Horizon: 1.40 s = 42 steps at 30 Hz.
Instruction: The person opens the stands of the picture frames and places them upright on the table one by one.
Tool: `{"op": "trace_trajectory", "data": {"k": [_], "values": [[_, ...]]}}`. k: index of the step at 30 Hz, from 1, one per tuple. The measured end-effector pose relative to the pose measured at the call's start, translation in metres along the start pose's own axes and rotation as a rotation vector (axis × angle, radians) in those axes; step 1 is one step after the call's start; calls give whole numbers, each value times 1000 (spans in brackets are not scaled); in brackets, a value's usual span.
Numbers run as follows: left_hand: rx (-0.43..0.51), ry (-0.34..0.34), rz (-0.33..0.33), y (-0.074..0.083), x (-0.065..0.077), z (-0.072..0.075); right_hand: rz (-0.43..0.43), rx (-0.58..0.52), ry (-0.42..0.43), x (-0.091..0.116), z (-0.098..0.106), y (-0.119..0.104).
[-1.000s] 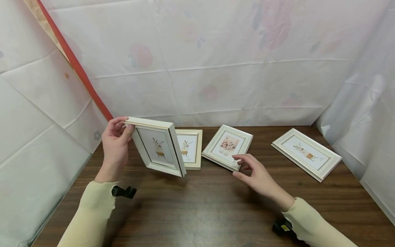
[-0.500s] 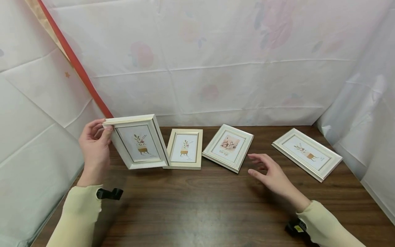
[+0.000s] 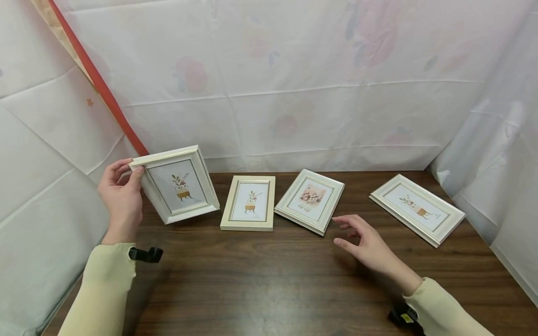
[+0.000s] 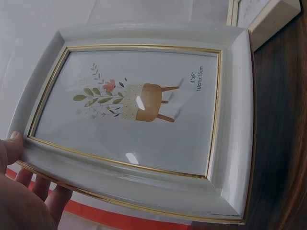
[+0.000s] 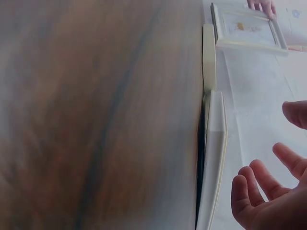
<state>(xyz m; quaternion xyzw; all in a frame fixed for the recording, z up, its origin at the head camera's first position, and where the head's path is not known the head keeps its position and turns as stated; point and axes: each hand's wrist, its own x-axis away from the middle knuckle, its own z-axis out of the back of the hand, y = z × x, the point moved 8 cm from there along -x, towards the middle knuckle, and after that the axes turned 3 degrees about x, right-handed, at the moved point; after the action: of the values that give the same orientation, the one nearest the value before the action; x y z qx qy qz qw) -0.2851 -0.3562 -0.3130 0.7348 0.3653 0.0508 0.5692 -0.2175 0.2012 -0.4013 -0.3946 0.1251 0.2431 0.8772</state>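
My left hand (image 3: 122, 196) pinches the upper left corner of a white picture frame (image 3: 157, 189), thumb in front and fingers behind. This frame is tilted up and faces me; gold inner trim and a potted-plant print (image 4: 146, 103) show in the left wrist view. Whether its lower corner touches the table, I cannot tell. Beside it lies a cream picture frame (image 3: 269, 200) with a similar print. A white frame with a pink flower picture (image 3: 312, 195) lies askew to the right. Close to that one, my right hand (image 3: 367, 245) hovers with fingers loosely bent, holding nothing.
Another white picture frame (image 3: 445, 226) lies slanted at the right of the dark wooden table (image 3: 260, 280). A pale patterned cloth (image 3: 269, 121) hangs behind and along both sides. A red strip (image 3: 101, 84) runs down the cloth at left.
The left hand has carried its picture frame leftward and turned it to face me more, uncovering the cream frame. My right hand has drawn back to the right, off the flower-picture frame.
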Motion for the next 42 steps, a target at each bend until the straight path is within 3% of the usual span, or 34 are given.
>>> {"op": "trace_trajectory", "data": {"k": [9,17,25,32,42], "values": [[5,23,82,-21,-16,3,51,-5,-39,5,-5,-15],[-41,30,111,-33,-22,1,50,-13,-79,7,-12,-17],[-157,11,111,-37,-27,1,45,-9,-107,6,-15,-18],[-145,19,134,-40,-28,3,53,-1,-93,5,-8,-18],[27,70,-21,-15,-22,11,-8,22,-70,1,9,-7]]}}
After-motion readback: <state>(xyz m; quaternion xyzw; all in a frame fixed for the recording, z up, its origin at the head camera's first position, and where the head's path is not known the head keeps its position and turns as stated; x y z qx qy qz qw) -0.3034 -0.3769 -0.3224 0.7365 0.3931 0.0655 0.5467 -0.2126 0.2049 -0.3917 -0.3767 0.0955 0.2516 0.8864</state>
